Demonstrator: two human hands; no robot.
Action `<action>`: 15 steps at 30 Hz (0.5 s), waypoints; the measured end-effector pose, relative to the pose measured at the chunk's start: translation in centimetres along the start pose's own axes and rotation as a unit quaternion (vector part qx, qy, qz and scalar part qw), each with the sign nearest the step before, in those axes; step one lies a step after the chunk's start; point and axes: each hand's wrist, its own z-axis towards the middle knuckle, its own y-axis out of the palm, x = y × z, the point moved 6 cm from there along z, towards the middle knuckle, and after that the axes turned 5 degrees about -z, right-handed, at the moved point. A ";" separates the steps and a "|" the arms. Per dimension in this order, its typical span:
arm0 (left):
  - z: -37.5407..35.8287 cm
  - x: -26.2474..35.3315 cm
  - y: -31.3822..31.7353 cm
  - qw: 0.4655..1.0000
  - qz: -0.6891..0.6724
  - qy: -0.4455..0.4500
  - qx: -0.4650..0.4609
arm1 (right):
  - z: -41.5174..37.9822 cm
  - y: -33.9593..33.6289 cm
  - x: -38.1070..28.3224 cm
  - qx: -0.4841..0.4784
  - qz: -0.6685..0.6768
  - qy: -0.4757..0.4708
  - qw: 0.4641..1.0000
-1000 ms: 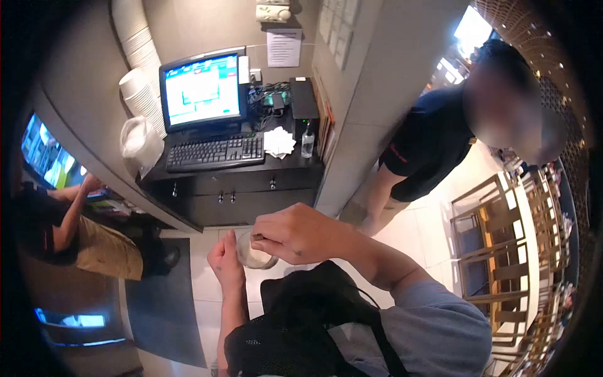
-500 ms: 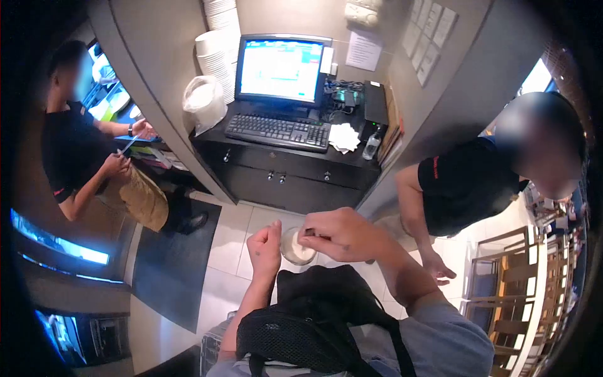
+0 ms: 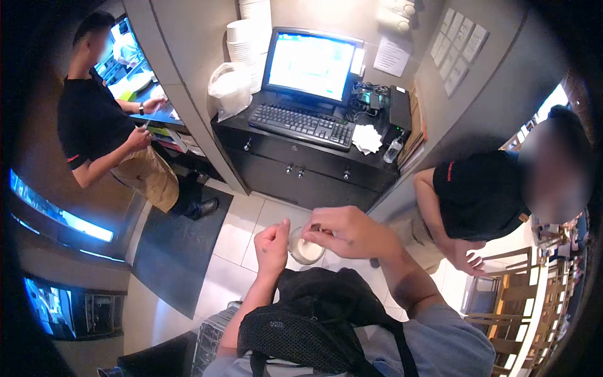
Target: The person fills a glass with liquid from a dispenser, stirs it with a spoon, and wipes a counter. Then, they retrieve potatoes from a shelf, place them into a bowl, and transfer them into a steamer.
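Your left hand [image 3: 271,246] curls around the side of a glass [image 3: 306,249] at lower centre; your right hand [image 3: 342,231] pinches something small over its rim, too hidden to tell. Bare tiled floor [image 3: 235,235] lies beneath. A black bag [image 3: 314,314] hangs just below; a cabinet [image 3: 295,169] and a person [image 3: 477,201] stand close by.
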 end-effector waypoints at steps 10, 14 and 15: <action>1.3 -2.7 -0.2 0.999 -0.013 -0.011 -0.039 | -0.7 0.5 1.4 0.016 -0.007 -0.025 1.000; 1.3 -1.9 1.0 0.998 -0.038 -0.019 -0.038 | -1.0 0.0 1.1 0.033 -0.032 0.000 0.999; 1.2 -1.7 1.3 0.998 -0.046 -0.026 -0.037 | -1.0 -0.2 0.9 0.057 -0.025 -0.007 0.998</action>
